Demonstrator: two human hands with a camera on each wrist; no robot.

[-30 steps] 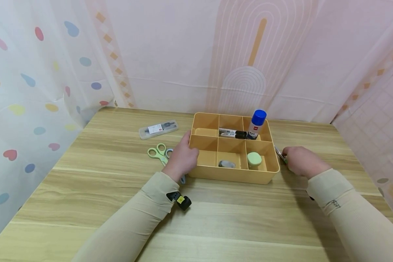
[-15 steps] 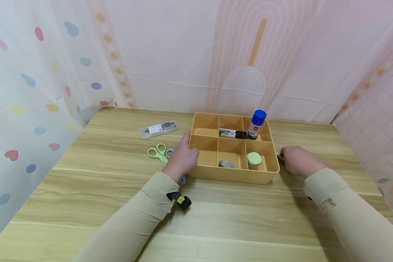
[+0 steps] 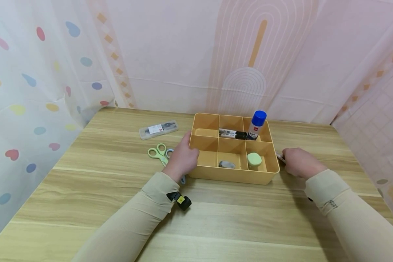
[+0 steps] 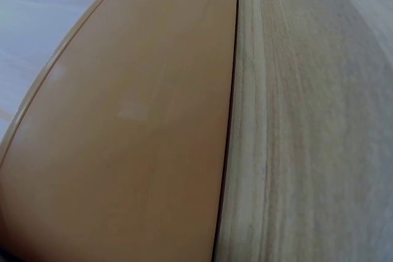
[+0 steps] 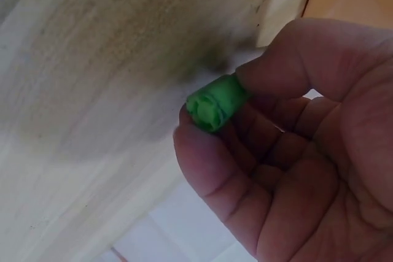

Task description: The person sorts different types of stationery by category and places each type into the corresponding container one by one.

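A slim pen [image 3: 280,158] lies against the right side of the tray [image 3: 232,176], its pale end just beside the tray's right wall; whether they touch cannot be told. The right hand [image 3: 301,162] has it pinched between thumb and finger, the grip nearly closed around it. The right wrist view alone shows the pen's green end [image 5: 215,102], which the head view hides behind the knuckles. At the tray's left wall, the left hand [image 3: 182,157] holds the rim with its fingers bent about it. The left wrist view adds the tray's smooth outer wall and the dark seam where it meets the bench [image 3: 222,229].

Inside the tray, a blue-capped bottle [image 3: 254,127] leans in the back right compartment, rising well above the rim. Two black-capped markers [image 3: 230,134] lie in the back middle, a grey oval thing [image 3: 227,165] in the front middle, a pale-green rounded thing [image 3: 254,159] in the front right.

Left of the tray, green scissors [image 3: 162,158] run beneath the left hand, crowding that side; a clear case [image 3: 155,128] lies behind them. Toward the person, bench stretches from the tray between both sleeves. Beyond the tray, the bench's back edge meets a hanging cloth [image 3: 170,54].
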